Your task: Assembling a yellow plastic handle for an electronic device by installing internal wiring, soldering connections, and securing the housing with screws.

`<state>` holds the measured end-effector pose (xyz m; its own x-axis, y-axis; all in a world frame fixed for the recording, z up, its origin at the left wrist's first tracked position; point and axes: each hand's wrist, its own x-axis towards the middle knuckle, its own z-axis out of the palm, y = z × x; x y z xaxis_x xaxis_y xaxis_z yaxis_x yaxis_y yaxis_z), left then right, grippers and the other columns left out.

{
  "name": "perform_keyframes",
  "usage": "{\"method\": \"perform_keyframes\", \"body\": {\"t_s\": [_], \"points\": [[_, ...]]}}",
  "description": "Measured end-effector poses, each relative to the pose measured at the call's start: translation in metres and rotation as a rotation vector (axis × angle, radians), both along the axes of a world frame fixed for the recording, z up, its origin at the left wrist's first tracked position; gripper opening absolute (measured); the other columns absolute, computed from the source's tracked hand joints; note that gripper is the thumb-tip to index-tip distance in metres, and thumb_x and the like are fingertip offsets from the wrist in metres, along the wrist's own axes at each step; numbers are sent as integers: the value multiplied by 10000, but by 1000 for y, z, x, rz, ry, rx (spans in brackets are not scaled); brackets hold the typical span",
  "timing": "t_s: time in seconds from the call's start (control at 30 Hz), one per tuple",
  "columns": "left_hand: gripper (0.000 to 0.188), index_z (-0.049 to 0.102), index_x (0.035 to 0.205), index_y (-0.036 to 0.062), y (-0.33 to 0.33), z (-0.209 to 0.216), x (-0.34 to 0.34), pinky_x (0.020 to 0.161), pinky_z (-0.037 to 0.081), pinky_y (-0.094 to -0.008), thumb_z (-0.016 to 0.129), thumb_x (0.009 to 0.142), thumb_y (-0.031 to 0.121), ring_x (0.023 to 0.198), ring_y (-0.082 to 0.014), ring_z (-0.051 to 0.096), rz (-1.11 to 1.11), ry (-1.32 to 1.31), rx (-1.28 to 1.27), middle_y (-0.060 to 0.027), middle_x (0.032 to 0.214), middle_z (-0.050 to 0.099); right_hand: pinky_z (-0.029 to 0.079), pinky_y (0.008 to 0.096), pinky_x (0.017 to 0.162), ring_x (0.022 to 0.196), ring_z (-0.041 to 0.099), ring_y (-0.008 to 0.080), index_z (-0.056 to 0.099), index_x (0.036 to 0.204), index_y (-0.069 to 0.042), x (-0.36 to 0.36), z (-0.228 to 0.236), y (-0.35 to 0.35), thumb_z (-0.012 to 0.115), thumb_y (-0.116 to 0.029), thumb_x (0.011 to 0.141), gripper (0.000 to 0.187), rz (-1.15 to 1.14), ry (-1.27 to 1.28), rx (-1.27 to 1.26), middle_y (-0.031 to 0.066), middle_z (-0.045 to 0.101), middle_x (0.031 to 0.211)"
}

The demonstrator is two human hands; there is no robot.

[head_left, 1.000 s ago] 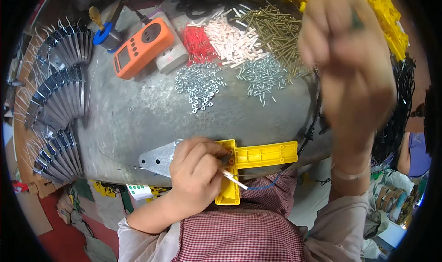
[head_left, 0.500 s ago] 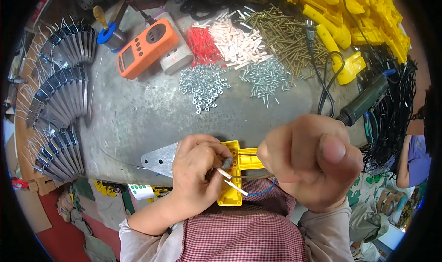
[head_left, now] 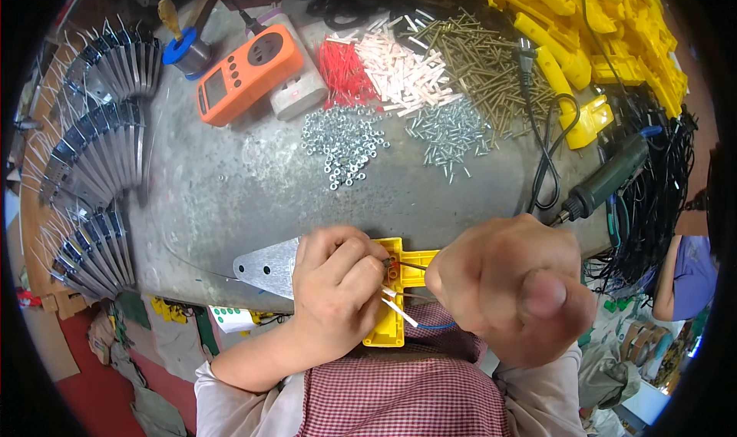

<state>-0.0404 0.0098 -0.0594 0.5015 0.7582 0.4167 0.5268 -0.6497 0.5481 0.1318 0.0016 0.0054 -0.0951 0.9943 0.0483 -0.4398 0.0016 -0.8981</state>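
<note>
A yellow plastic housing half point(head_left: 389, 334), with a narrow arm reaching right, lies at the table's front edge. From under my left hand point(head_left: 338, 283) a pointed metal plate point(head_left: 261, 268) with holes sticks out to the left. The curled fingers of that hand press at the housing's inside; what they pinch is hidden. My right hand point(head_left: 514, 287) is a closed fist over the housing's arm, slightly blurred. A thin dark wire point(head_left: 407, 265) runs from its fingers into the housing. White sleeves point(head_left: 399, 312) and a blue wire point(head_left: 437, 327) hang over the housing's near part.
Nuts point(head_left: 342, 145), screws point(head_left: 449, 134), long brass-coloured screws point(head_left: 491, 68), white sleeves point(head_left: 403, 64) and red pieces point(head_left: 345, 72) lie in heaps. An orange meter point(head_left: 249, 72) stands behind. Metal plate assemblies point(head_left: 100, 153) line the left; an electric screwdriver point(head_left: 606, 177) and yellow housings point(head_left: 614, 22) are right.
My left fingers have moved slightly right over the housing, covering the grey piece seen between them before. My right fist has dropped a little. The view has shifted slightly.
</note>
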Motion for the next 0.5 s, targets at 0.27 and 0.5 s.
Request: {"method": "perform_keyframes", "body": {"t_s": [0.27,0.5], "points": [[191,502,681,69,-3,-1,2,675,414,-362,642,554,95,840,-236,575,-14,-10,108,-30,850,615,307,306,401,396,413,164,432,567,-55,2,9,3,520,-340,915,459,75,-68,116,36,435,485],[197,531,743,60,-2,-2,1,680,419,-368,643,585,94,840,-237,575,15,16,103,-46,849,599,264,307,372,359,366,147,351,471,-94,-12,-7,8,501,-438,926,590,-10,-87,118,13,404,427]]}}
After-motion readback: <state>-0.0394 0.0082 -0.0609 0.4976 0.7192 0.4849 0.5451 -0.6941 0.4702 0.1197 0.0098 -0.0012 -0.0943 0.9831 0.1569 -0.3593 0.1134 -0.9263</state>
